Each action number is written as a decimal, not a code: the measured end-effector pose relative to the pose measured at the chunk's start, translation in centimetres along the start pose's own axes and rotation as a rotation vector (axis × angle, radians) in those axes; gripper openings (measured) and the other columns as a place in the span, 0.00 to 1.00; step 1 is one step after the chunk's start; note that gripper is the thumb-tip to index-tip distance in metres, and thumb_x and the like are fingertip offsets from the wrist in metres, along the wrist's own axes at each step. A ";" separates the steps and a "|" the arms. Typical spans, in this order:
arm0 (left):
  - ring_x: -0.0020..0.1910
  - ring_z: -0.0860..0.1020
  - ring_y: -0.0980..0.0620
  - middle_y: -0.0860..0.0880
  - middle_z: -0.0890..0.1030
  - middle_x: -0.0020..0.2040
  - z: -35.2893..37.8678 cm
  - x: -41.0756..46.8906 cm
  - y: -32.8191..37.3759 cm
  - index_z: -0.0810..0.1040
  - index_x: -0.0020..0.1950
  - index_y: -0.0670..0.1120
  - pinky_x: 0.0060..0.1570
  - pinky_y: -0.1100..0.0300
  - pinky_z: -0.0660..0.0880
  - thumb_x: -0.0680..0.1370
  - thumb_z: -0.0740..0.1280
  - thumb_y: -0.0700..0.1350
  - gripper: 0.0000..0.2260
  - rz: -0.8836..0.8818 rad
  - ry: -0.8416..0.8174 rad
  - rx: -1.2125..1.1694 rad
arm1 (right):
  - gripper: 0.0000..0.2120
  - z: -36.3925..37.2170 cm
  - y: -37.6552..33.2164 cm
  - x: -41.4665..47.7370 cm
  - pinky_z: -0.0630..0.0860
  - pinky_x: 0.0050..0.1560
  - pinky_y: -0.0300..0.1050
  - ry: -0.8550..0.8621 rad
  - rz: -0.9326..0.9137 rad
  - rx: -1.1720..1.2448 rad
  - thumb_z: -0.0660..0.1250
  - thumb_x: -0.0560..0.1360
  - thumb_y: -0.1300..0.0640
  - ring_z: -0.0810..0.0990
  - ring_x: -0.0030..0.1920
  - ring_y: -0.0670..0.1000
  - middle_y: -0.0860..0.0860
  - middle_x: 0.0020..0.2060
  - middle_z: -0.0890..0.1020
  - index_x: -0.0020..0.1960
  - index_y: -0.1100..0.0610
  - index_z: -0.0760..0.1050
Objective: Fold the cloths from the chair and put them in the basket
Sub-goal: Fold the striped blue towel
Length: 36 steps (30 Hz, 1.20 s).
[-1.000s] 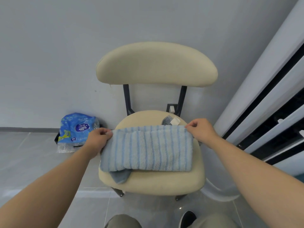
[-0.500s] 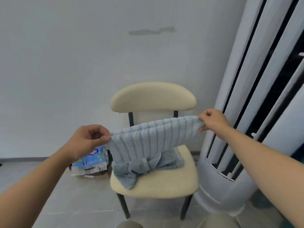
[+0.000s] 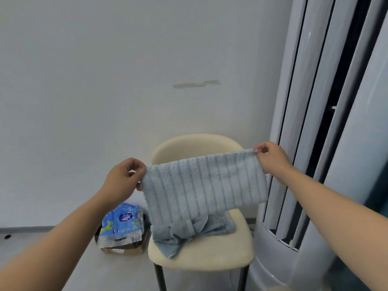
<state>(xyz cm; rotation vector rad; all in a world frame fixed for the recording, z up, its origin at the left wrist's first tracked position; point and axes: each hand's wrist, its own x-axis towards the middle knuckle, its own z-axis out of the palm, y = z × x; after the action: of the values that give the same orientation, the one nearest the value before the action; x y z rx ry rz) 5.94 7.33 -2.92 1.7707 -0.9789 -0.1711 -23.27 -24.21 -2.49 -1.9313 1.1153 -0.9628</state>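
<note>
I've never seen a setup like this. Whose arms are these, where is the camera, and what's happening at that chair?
There is no machine here: these are a person's bare arms, seen by a wide-angle camera worn on the head, looking forward and down. The left hand and the right hand each pinch a top corner of a pale blue striped cloth, holding it stretched in the air in front of the chair. More bluish cloths lie crumpled on its cream seat. A blue packet sits on the floor to the left, and a tall white appliance stands to the right. The job is folding the cloths into a basket; no basket shows here.
</note>
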 end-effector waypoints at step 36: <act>0.40 0.77 0.52 0.47 0.80 0.42 -0.9 2.5 1.5 0.81 0.52 0.44 0.30 0.62 0.75 0.76 0.74 0.42 0.06 -0.328 -0.125 -0.561 | 0.13 -3.7 -5.2 -0.9 0.85 0.42 0.49 -0.381 0.107 0.747 0.71 0.77 0.65 0.85 0.54 0.58 0.59 0.55 0.83 0.60 0.68 0.77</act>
<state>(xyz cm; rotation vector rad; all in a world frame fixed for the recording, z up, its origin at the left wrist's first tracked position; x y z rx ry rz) 7.24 6.06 -0.44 1.3923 -0.6337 -0.7018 -24.75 -22.08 3.44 -1.3421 0.5191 -0.7593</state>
